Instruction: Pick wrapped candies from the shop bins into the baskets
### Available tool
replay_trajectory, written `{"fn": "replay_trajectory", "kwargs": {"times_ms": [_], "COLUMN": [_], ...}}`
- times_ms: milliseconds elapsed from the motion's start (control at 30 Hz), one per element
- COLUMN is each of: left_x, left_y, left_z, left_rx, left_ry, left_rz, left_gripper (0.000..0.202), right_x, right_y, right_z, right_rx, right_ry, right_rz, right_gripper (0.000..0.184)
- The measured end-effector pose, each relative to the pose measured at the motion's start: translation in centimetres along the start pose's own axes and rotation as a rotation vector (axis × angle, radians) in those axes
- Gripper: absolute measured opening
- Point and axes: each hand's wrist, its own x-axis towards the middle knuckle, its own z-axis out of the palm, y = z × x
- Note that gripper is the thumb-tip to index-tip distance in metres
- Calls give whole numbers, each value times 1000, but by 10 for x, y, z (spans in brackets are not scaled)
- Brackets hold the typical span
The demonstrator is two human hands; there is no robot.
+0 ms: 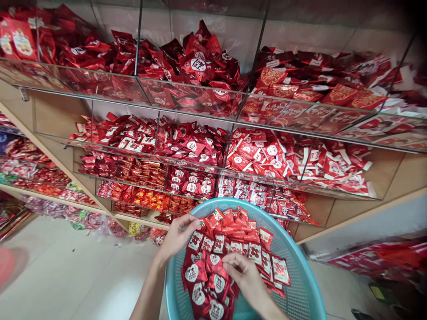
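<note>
A round teal plastic basket (302,284) sits low in the middle, filled with several small red snack packets (233,242). My left hand (178,235) is at the basket's left rim, fingers pinched on a red packet at the top of the pile. My right hand (245,275) lies on the pile near the basket's centre, fingers curled onto the packets there; what it grips is hard to make out.
Tiered shelves with clear acrylic bins (193,95) rise ahead, full of red wrapped sweets (196,146). More shelves of mixed packets (30,171) run off to the left. A pale tiled floor (66,275) lies below left.
</note>
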Motion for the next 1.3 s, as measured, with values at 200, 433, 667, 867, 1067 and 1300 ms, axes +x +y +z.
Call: {"fn": "replay_trajectory", "kwargs": {"times_ms": [200,433,667,867,1067,1300], "left_x": [-1,-1,-1,-1,-1,-1], "left_y": [-1,-5,-3,-5,-6,-6], "left_z": [0,0,1,1,2,2], "left_rx": [-16,-16,-26,-25,-27,-22], "left_ry": [4,1,-17,1,3,15], "left_rz": [-6,22,30,28,26,10], "left_gripper": [31,31,33,32,32,33], "right_x": [2,7,41,139,206,226], "right_y": [12,21,-118,-218,-248,-265], "right_z": [6,8,1,17,22,20], "right_rx": [-107,-383,-470,-437,-687,-1175], "right_ry": [21,65,6,252,448,439], "right_rz": [-11,-83,-429,-663,-523,-554], "right_gripper": [36,28,17,21,29,25]}}
